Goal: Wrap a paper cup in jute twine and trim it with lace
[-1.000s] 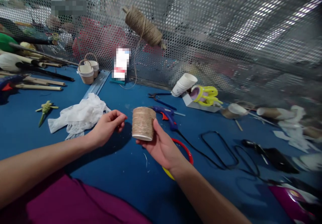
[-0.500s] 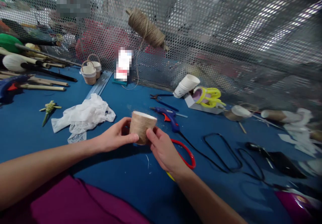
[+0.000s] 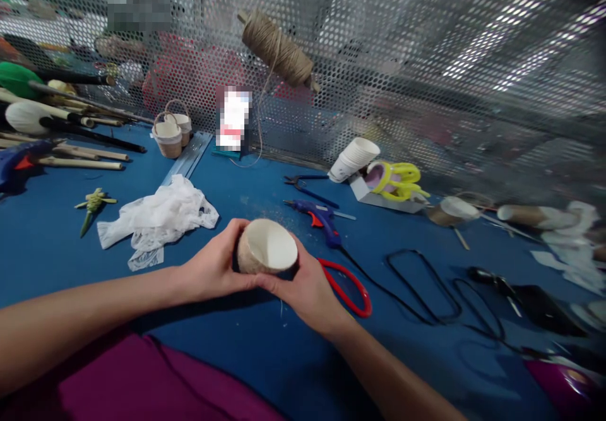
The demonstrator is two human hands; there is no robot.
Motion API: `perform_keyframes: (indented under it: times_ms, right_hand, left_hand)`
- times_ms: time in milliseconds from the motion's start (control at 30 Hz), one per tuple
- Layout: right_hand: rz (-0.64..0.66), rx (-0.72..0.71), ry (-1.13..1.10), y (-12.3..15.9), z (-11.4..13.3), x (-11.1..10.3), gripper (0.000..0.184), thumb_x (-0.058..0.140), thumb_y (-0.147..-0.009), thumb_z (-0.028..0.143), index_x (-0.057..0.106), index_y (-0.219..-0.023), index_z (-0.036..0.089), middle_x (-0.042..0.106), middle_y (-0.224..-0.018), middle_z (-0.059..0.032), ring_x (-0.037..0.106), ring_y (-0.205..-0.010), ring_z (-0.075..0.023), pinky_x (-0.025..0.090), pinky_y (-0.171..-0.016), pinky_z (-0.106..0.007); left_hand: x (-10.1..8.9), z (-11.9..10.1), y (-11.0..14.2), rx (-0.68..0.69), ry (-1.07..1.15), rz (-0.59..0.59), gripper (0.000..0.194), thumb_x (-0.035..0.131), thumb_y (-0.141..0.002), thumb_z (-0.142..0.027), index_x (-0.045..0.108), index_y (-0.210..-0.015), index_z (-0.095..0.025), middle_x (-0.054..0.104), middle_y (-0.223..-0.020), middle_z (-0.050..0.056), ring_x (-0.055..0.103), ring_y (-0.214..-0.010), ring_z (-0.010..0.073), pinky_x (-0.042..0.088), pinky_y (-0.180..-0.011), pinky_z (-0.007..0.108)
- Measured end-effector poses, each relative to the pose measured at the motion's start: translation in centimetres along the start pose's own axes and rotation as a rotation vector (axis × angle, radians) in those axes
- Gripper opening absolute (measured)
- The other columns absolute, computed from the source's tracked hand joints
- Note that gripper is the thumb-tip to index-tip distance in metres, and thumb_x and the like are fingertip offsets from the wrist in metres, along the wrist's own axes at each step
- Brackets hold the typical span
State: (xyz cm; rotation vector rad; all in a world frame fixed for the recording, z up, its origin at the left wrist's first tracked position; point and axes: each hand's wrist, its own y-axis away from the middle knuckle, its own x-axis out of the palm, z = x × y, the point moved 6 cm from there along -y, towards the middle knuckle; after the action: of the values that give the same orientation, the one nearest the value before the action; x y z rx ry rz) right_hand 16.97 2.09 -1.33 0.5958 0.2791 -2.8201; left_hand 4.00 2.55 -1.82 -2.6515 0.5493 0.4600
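A paper cup [image 3: 272,247] wrapped in brown twine is held between both hands above the blue table, its white inside tilted toward me. My left hand [image 3: 215,264] grips the cup's left side, thumb along the near side. On the right, my right hand [image 3: 310,288] is closed around the cup, its thumb meeting the left one. Just beyond lies a blue glue gun [image 3: 317,216] with a red trigger. Red-handled scissors [image 3: 350,288] rest beside my right hand, partly hidden by it. White lace [image 3: 163,216] lies heaped left of the cup.
Pliers [image 3: 307,187] and stacked white cups [image 3: 355,158] stand toward the back, near yellow-handled scissors [image 3: 400,181]. A twine spool [image 3: 279,48] hangs on the mesh panel. Two small baskets [image 3: 169,140] are at back left. A black cord [image 3: 416,295] winds across the right.
The cup has tipped toward me, so its white inside now shows. My hands have rolled with it, and the thumbs have come together on its near side.
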Motion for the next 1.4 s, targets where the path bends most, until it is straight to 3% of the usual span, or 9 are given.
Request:
perform_keyframes:
  times_ms: [133,267,367,600,900,1167,1233,1300,1400]
  right_hand:
    - [0.075,-0.083,0.179,-0.3,0.8,-0.9,0.051,0.063,-0.072,0.044,0.05,-0.116,0.022,0.058,-0.112,-0.01,0.054,-0.103,-0.0257,0.043,-0.088,-0.043]
    - [-0.044,-0.101,0.741,-0.3,-0.2,-3.0,0.039,0.058,-0.077,0.042,0.057,-0.108,0.017,0.059,-0.105,-0.0146,0.053,-0.1,-0.0311,0.041,-0.085,-0.05]
    - [0.006,-0.046,1.046,0.0,-2.1,-3.4,0.029,0.057,-0.079,0.034,0.061,-0.099,0.014,0.06,-0.097,-0.017,0.055,-0.092,-0.0322,0.045,-0.074,-0.047]
    - [0.037,-0.004,1.124,1.6,-3.1,-4.5,0.013,0.05,-0.082,0.02,0.062,-0.085,0.015,0.063,-0.083,-0.0118,0.057,-0.08,-0.0275,0.045,-0.069,-0.04]
    - [0.034,0.06,1.211,4.8,-4.3,-9.8,0.017,0.05,-0.077,0.018,0.064,-0.086,0.017,0.064,-0.081,-0.0135,0.06,-0.075,-0.0288,0.048,-0.065,-0.042]
    - [0.026,-0.058,0.617,0.5,0.3,-3.7,0.059,0.056,-0.078,0.037,0.034,-0.132,0.025,0.052,-0.117,-0.0129,0.057,-0.1,-0.0272,0.049,-0.08,-0.046]
    - [0.052,-0.107,0.57,-0.9,0.5,-2.1,0.072,0.061,-0.074,0.035,0.026,-0.137,0.023,0.041,-0.131,-0.0145,0.045,-0.117,-0.0304,0.044,-0.089,-0.049]
    - [0.05,-0.126,0.556,-2.1,0.4,-1.3,0.078,0.064,-0.071,0.031,0.026,-0.137,0.019,0.038,-0.134,-0.0167,0.037,-0.124,-0.0313,0.037,-0.097,-0.05]
    - [0.087,-0.106,0.524,-3.6,0.0,-0.5,0.078,0.064,-0.07,0.032,0.027,-0.136,0.015,0.038,-0.135,-0.0189,0.037,-0.125,-0.0315,0.032,-0.101,-0.051]
  left_hand:
    - [-0.3,0.2,-0.4,-0.028,0.023,-0.003,0.059,0.067,-0.069,-0.035,0.037,-0.117,-0.016,0.053,-0.113,0.011,0.051,-0.105,0.0238,0.043,-0.09,0.037]
    - [-2.0,1.7,-1.0,-0.151,-0.012,-0.209,0.054,0.066,-0.068,-0.03,0.039,-0.112,-0.017,0.053,-0.114,0.01,0.049,-0.11,0.0237,0.038,-0.097,0.039]
    - [-2.0,2.6,-1.3,-0.197,-0.018,-0.221,0.054,0.067,-0.065,-0.028,0.039,-0.11,-0.016,0.054,-0.113,0.01,0.048,-0.111,0.0241,0.034,-0.1,0.041]
    - [-1.5,2.7,-1.3,-0.223,0.062,-0.177,0.059,0.069,-0.063,-0.03,0.038,-0.112,-0.016,0.053,-0.117,0.011,0.047,-0.114,0.0236,0.031,-0.102,0.041]
    - [-0.9,3.4,-2.1,-0.229,0.127,-0.133,0.061,0.071,-0.061,-0.026,0.037,-0.111,-0.015,0.054,-0.114,0.012,0.05,-0.11,0.0233,0.034,-0.1,0.042]
    - [0.2,3.9,-2.7,-0.137,-0.047,-0.015,0.07,0.074,-0.059,-0.028,0.04,-0.118,-0.014,0.054,-0.117,0.016,0.05,-0.11,0.0303,0.038,-0.094,0.048]
    - [0.2,3.6,-2.9,-0.096,-0.128,0.019,0.079,0.075,-0.056,-0.027,0.037,-0.123,-0.013,0.05,-0.123,0.019,0.047,-0.114,0.0325,0.036,-0.095,0.049]
    - [-0.7,2.9,-3.2,-0.093,-0.268,0.046,0.087,0.078,-0.05,-0.025,0.037,-0.125,-0.012,0.046,-0.128,0.021,0.043,-0.118,0.0351,0.034,-0.097,0.049]
    - [-4.4,1.0,-3.5,-0.146,-0.43,0.049,0.069,0.073,-0.056,-0.02,0.047,-0.119,-0.012,0.05,-0.124,0.018,0.043,-0.117,0.0342,0.033,-0.096,0.044]
